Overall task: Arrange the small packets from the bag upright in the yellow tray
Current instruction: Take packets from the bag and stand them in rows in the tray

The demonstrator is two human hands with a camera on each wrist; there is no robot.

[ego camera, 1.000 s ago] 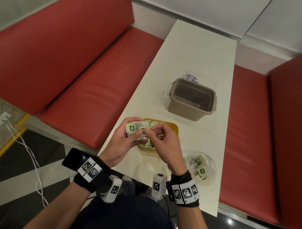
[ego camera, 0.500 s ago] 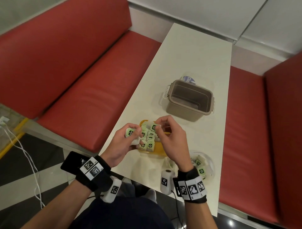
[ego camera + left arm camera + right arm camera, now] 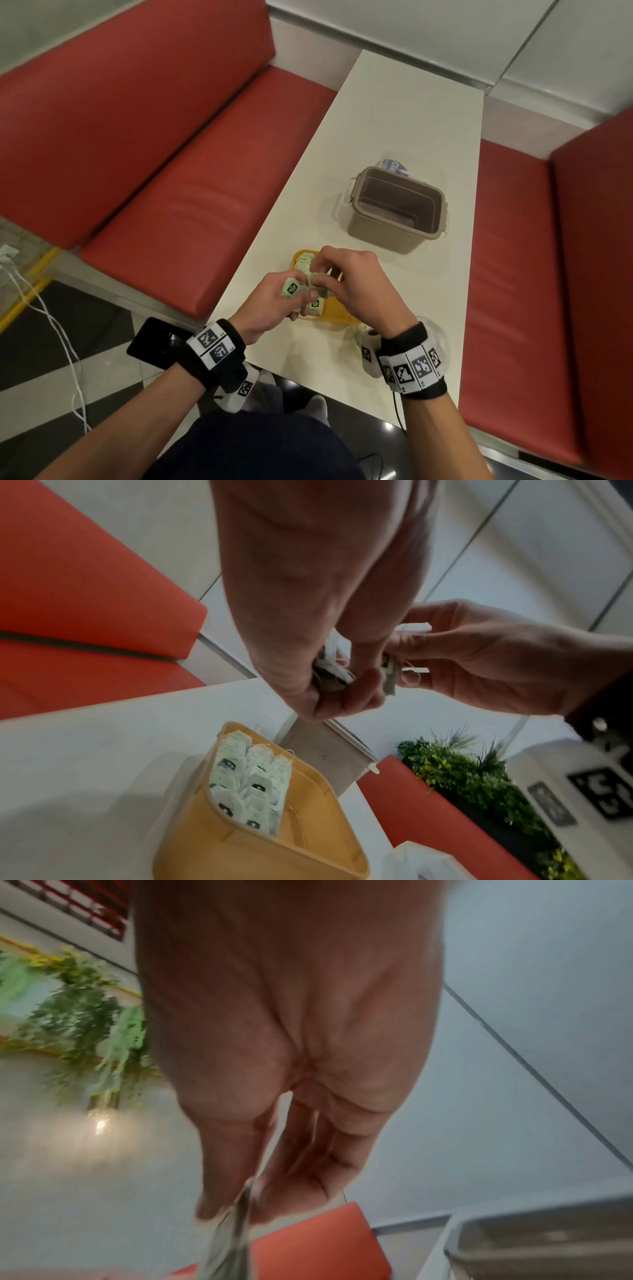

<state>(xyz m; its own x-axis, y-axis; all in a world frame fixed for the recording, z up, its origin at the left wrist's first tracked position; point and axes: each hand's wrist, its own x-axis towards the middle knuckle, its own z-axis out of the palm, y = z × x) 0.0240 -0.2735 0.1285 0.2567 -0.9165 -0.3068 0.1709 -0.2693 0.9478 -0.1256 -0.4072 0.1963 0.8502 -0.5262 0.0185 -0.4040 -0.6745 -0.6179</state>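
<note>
Above the yellow tray (image 3: 337,313), near the table's (image 3: 404,113) near-left edge, the left hand (image 3: 274,305) clutches spare packets (image 3: 291,287) while the right hand (image 3: 356,284) pinches one, seemingly string-tangled, so pulling might topple the upright rows (image 3: 251,780).

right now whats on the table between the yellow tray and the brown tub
Nothing: in the head view only bare white table separates the yellow tray from the brown tub.
</note>
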